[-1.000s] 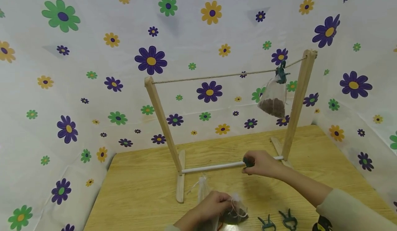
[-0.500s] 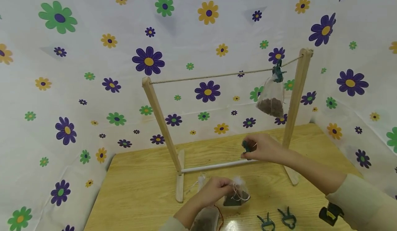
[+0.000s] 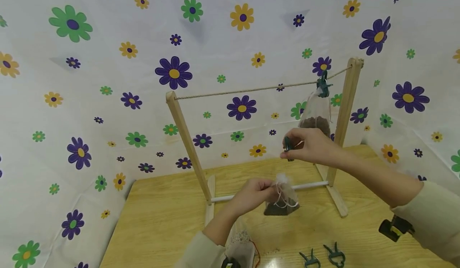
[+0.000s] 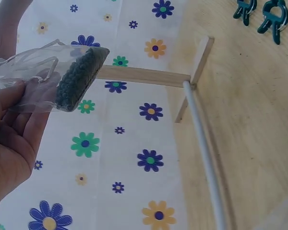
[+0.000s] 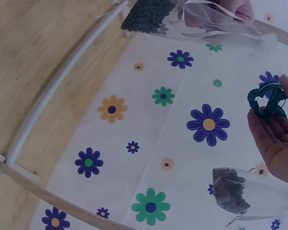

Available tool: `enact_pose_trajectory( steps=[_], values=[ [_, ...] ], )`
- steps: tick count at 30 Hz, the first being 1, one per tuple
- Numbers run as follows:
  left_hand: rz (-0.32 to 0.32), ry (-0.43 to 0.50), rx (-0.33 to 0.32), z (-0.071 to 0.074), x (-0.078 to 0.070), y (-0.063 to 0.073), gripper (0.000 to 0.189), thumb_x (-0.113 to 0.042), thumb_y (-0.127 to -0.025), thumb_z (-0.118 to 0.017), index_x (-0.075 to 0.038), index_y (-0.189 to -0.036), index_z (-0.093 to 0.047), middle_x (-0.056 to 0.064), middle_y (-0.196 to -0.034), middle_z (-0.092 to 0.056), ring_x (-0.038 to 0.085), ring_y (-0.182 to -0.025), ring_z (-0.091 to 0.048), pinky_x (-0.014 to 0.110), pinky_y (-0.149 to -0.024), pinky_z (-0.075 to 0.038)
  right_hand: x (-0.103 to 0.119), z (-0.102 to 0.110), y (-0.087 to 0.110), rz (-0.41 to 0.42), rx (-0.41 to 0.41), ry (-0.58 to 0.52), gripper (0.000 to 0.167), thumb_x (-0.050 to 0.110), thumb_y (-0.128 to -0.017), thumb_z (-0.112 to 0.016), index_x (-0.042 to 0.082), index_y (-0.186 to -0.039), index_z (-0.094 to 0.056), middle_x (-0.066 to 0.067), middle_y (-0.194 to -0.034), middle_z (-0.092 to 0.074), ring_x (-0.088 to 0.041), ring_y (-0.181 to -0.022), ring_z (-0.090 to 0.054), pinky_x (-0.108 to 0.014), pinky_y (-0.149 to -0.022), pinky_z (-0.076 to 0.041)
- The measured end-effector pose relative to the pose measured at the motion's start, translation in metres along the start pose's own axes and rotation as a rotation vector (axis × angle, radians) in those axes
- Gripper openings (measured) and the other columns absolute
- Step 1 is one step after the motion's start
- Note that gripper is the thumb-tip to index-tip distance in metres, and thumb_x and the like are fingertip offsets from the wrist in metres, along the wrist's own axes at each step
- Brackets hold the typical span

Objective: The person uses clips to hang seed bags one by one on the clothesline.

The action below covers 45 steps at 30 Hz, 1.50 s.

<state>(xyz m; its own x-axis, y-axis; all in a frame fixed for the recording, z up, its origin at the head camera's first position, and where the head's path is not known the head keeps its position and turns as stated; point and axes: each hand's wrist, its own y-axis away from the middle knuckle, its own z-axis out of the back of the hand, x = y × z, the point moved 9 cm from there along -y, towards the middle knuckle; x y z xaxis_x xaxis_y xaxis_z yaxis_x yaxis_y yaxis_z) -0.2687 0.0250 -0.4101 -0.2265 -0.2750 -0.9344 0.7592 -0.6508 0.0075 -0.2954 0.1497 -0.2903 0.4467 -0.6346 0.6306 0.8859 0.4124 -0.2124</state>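
Note:
My left hand [image 3: 253, 196] pinches a sheer drawstring bag [image 3: 284, 204] near its gathered neck, held up off the table. Dark green pellets [image 4: 79, 79] fill the bag's bottom in the left wrist view. Higher and to the right, my right hand [image 3: 312, 146] pinches a green spring clip [image 5: 268, 99] between thumb and fingers. Behind that hand, a second sheer bag [image 3: 316, 108] with brown contents hangs from the rope [image 3: 248, 90], held there by another green clip [image 3: 323, 87]; the hand hides its lower part in the head view.
The rope runs between two wooden posts [image 3: 188, 148], joined low down by a white rod [image 3: 310, 185]. Two loose green clips [image 3: 336, 256] lie at the table's front. Left of them lies another sheer bag [image 3: 240, 252] with a red cord. A flowered cloth [image 3: 215, 28] surrounds the table [image 3: 158, 220].
Both hands have risen, the left lifting the bag of dark pellets off the table and the right carrying the clip up toward the rope.

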Motion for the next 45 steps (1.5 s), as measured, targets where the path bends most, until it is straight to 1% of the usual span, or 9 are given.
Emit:
enact_pose_trajectory(
  steps=[3, 8, 13, 19, 22, 29, 35, 40, 45],
  values=[
    [-0.017, -0.044, 0.009, 0.003, -0.014, -0.006, 0.024, -0.012, -0.097, -0.05, -0.001, -0.094, -0.07, 0.015, -0.083, -0.07, 0.003, -0.069, -0.06, 0.02, -0.068, -0.051, 0.009, 0.01, -0.004, 0.012, -0.011, 0.005, 0.027, 0.026, -0.081, -0.076, 0.008, -0.096, -0.062, 0.001, -0.084, -0.066, -0.013, -0.081, -0.064, -0.03, -0.07, -0.053],
    [-0.055, -0.013, 0.032, 0.004, -0.034, -0.018, 0.024, -0.012, -0.098, -0.051, 0.0, -0.105, -0.069, 0.017, -0.092, -0.071, 0.008, -0.076, -0.067, 0.024, -0.071, -0.054, 0.021, 0.025, -0.012, 0.034, 0.017, -0.042, 0.034, 0.021, -0.083, -0.074, 0.005, -0.108, -0.059, -0.003, -0.092, -0.068, -0.018, -0.089, -0.066, -0.03, -0.075, -0.054],
    [-0.071, 0.068, -0.057, 0.016, -0.048, -0.032, 0.024, -0.011, -0.097, -0.053, 0.005, -0.108, -0.067, 0.022, -0.093, -0.07, 0.016, -0.077, -0.07, 0.028, -0.069, -0.056, 0.043, 0.045, -0.017, 0.11, 0.013, -0.063, 0.035, 0.016, -0.087, -0.069, 0.001, -0.115, -0.054, -0.008, -0.099, -0.066, -0.021, -0.096, -0.064, -0.032, -0.082, -0.054],
    [-0.068, 0.145, -0.203, 0.043, -0.065, -0.05, 0.024, -0.009, -0.096, -0.053, 0.009, -0.106, -0.067, 0.024, -0.091, -0.07, 0.014, -0.074, -0.07, 0.031, -0.068, -0.057, 0.065, 0.073, -0.022, 0.137, -0.097, -0.025, 0.024, 0.014, -0.088, -0.067, 0.004, -0.108, -0.057, -0.007, -0.098, -0.065, -0.019, -0.096, -0.063, -0.037, -0.082, -0.052],
    [-0.062, 0.119, -0.244, 0.053, -0.073, -0.059, 0.024, -0.011, -0.096, -0.054, 0.006, -0.105, -0.068, 0.021, -0.089, -0.071, 0.012, -0.072, -0.069, 0.03, -0.067, -0.056, 0.07, 0.082, -0.023, 0.133, -0.134, -0.011, 0.024, 0.015, -0.088, -0.067, 0.004, -0.108, -0.058, -0.007, -0.099, -0.066, -0.018, -0.097, -0.063, -0.036, -0.084, -0.052],
    [-0.114, -0.114, -0.31, 0.065, -0.105, -0.07, 0.024, -0.018, -0.097, -0.055, -0.002, -0.098, -0.072, 0.004, -0.08, -0.069, 0.002, -0.066, -0.055, 0.018, -0.063, -0.048, 0.081, 0.104, -0.028, 0.14, -0.245, 0.03, 0.027, 0.022, -0.089, -0.066, 0.004, -0.107, -0.057, -0.006, -0.097, -0.065, -0.017, -0.09, -0.064, -0.017, -0.074, -0.05],
    [-0.126, -0.083, -0.339, 0.071, -0.116, -0.081, 0.024, -0.015, -0.096, -0.054, -0.001, -0.103, -0.071, 0.011, -0.091, -0.072, 0.005, -0.076, -0.06, 0.019, -0.07, -0.051, 0.08, 0.124, -0.037, 0.107, -0.316, 0.063, 0.025, 0.027, -0.088, -0.067, 0.006, -0.101, -0.062, -0.007, -0.095, -0.068, -0.01, -0.084, -0.064, -0.017, -0.073, -0.046],
    [-0.111, 0.011, -0.353, 0.077, -0.114, -0.093, 0.025, -0.015, -0.097, -0.052, 0.001, -0.107, -0.069, 0.015, -0.095, -0.072, 0.015, -0.084, -0.069, 0.024, -0.073, -0.054, 0.067, 0.135, -0.043, -0.019, -0.338, -0.108, 0.028, 0.032, -0.085, -0.071, 0.008, -0.1, -0.07, -0.001, -0.097, -0.071, -0.007, -0.092, -0.063, -0.026, -0.082, -0.044],
    [-0.088, -0.032, -0.359, 0.079, -0.116, -0.097, 0.027, -0.019, -0.097, -0.053, -0.001, -0.109, -0.069, 0.011, -0.097, -0.072, 0.014, -0.086, -0.069, 0.023, -0.074, -0.054, 0.052, 0.144, -0.048, -0.129, -0.386, -0.415, 0.019, 0.023, -0.081, -0.076, 0.009, -0.094, -0.075, 0.008, -0.087, -0.071, -0.012, -0.094, -0.062, -0.025, -0.089, -0.047]
  ],
)
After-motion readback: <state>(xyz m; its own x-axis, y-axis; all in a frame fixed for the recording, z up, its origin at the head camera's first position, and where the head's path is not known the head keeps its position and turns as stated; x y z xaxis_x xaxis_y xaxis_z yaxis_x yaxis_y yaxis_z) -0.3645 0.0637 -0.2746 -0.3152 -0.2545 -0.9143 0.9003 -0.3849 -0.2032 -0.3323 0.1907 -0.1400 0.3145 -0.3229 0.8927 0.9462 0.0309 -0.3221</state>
